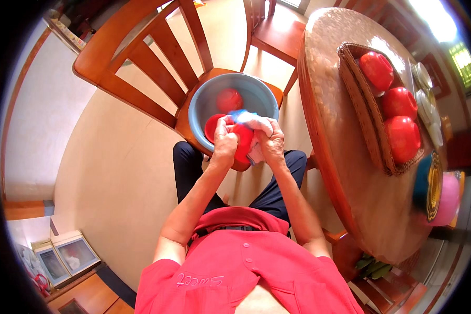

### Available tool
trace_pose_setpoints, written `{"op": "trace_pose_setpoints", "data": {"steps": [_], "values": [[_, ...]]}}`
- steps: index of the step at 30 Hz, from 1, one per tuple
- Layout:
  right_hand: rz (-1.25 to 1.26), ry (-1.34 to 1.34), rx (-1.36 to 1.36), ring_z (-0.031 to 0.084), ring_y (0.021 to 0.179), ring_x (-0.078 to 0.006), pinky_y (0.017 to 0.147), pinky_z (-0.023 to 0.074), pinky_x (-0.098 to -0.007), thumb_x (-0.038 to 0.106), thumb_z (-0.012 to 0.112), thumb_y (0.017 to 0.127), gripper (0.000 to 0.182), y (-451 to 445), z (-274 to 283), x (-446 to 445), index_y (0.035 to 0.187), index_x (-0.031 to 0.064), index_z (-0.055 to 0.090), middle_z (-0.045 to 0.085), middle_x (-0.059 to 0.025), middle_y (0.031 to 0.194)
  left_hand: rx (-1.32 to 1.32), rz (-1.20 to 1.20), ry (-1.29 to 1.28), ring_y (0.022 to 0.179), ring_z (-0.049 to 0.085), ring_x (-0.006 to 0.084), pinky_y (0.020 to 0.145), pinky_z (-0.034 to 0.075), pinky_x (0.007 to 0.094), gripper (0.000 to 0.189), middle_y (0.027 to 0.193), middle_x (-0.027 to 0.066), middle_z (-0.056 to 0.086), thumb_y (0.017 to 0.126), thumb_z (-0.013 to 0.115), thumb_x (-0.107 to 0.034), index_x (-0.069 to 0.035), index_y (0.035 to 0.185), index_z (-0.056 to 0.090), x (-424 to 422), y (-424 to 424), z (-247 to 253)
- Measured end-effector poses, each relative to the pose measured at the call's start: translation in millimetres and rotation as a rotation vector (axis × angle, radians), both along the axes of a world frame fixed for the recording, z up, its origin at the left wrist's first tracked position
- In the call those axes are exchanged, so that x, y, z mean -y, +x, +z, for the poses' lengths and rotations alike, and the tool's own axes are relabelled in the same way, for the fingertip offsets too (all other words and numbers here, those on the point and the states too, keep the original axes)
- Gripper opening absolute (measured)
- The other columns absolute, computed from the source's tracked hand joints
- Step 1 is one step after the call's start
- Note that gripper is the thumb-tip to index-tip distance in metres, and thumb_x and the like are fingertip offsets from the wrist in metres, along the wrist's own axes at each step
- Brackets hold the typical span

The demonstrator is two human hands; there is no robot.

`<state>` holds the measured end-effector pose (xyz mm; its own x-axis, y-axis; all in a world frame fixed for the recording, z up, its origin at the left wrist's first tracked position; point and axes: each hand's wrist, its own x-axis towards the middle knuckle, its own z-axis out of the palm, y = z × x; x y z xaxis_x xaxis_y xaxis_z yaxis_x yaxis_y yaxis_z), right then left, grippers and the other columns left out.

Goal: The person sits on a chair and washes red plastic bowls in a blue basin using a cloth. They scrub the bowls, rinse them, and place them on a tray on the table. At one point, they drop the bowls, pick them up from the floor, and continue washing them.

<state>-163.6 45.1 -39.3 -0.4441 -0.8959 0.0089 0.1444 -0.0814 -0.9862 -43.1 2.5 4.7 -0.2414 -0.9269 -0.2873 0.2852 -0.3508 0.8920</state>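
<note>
Over the near side of a grey-blue plastic basin [193, 127], my left hand [224, 145] grips a red bowl [243, 142]. My right hand [272, 145] holds a white-and-pink cloth [259, 123] with a bright blue part against that bowl's rim; the fingers partly hide both. Inside the basin, one red bowl [229, 100] lies towards the far side. Another red bowl [210, 128] is at the near left, partly behind my left hand. Water in the basin is hard to make out.
A wooden chair [157, 55] carries the basin. At right, a round table [325, 98] holds a wicker basket [361, 102] with three red bowls [400, 103], some pale dishes [426, 106], and stacked colanders [431, 188]. Another chair [276, 37] stands beyond.
</note>
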Motion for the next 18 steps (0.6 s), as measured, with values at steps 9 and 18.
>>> {"op": "trace_pose_setpoints", "data": {"steps": [9, 18], "values": [[0.001, -0.015, 0.803, 0.059, 0.093, -0.0185, 0.081, 0.0493, -0.0315, 0.011, 0.056, 0.086, 0.034, 44, 33, -21, 0.118, 0.0034, 0.047, 0.058, -0.0063, 0.106, 0.011, 0.22, -0.184, 0.084, 0.055, 0.0158, 0.077, 0.049, 0.0281, 0.04, 0.093, 0.0074, 0.052, 0.072, 0.044, 0.012, -0.002, 0.109, 0.043, 0, -9, 9], [0.237, -0.093, 0.917, 0.052, 0.108, -0.0234, 0.088, 0.0476, -0.0357, -0.001, 0.039, 0.069, 0.079, 21, 22, -54, 0.144, 0.0119, 0.018, 0.047, -0.0104, 0.123, 0.027, 0.351, -0.116, 0.083, 0.056, 0.0177, 0.076, 0.049, 0.0276, 0.042, 0.093, 0.009, 0.054, 0.069, 0.041, 0.015, -0.003, 0.107, 0.044, 24, -12, 7]]}}
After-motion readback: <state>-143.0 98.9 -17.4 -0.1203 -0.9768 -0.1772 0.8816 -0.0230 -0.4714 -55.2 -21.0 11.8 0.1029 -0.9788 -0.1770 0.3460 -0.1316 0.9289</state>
